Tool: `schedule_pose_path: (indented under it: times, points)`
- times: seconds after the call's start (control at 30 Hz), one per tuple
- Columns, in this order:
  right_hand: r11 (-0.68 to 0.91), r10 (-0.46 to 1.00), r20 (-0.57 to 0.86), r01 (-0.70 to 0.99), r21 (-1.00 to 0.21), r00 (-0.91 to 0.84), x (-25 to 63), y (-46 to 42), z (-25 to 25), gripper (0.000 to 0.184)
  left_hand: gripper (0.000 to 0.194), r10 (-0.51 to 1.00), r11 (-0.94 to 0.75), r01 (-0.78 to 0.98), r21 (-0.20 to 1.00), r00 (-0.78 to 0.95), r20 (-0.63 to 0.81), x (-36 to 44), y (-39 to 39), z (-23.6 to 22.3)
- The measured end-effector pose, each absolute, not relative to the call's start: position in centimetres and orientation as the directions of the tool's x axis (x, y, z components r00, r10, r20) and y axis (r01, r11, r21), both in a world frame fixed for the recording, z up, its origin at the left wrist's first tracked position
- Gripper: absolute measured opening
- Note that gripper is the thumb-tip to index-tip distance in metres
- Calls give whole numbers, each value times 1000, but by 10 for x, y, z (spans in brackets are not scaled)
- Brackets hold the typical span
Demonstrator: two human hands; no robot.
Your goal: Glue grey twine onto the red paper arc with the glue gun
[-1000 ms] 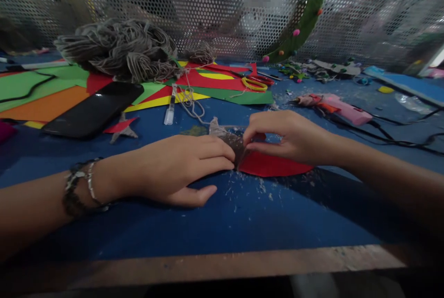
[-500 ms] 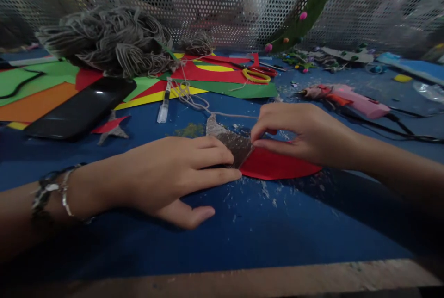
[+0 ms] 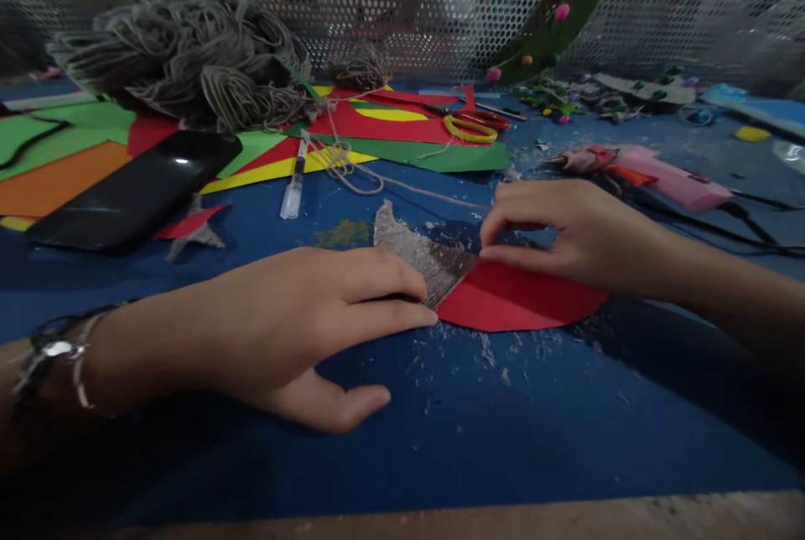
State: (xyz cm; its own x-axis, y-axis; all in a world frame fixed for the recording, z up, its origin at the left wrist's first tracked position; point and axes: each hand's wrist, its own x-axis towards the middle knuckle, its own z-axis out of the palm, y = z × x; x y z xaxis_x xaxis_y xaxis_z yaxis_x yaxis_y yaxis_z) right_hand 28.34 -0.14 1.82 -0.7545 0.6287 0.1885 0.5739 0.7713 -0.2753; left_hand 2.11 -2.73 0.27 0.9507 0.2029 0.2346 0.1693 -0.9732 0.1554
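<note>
A cut-out shape lies on the blue table, its left part covered in rows of grey yarn (image 3: 402, 242) and its right part bare red felt or paper (image 3: 521, 297). My left hand (image 3: 314, 318) rests flat on the yarn-covered part, fingers stretched and thumb apart on the table. At the right, my right hand (image 3: 547, 225) pinches the grey strand (image 3: 433, 193) at the upper edge of the red part, thumb against forefinger. The strand runs back to loose loops and a big grey yarn skein (image 3: 194, 62). What lies under my left palm is hidden.
Behind are coloured sheets (image 3: 402, 127), yellow-handled scissors (image 3: 469, 131), a syringe-like tube (image 3: 294, 184) and a black phone (image 3: 138, 188). A grey-and-red star (image 3: 194, 230) lies beside the phone. A pink glue gun (image 3: 672, 179) with its cord sits right, before a perforated metal panel (image 3: 402, 3).
My right hand has shifted slightly right along the red part's upper edge, with the strand drawn along. My left hand stays on the shape. The view has moved a little.
</note>
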Motion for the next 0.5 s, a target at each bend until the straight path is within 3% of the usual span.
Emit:
schedule_pose_path:
  times: [0.23,0.5]
  points:
    - [721,671,125,605,-336,-731,284,1,15,19,39,208,-969,168,180,950,232,19,-24,0]
    - [681,713,90,656,-325,-695,281,2,13,18,41,204,-970,165,181,953,224,18,-22,2]
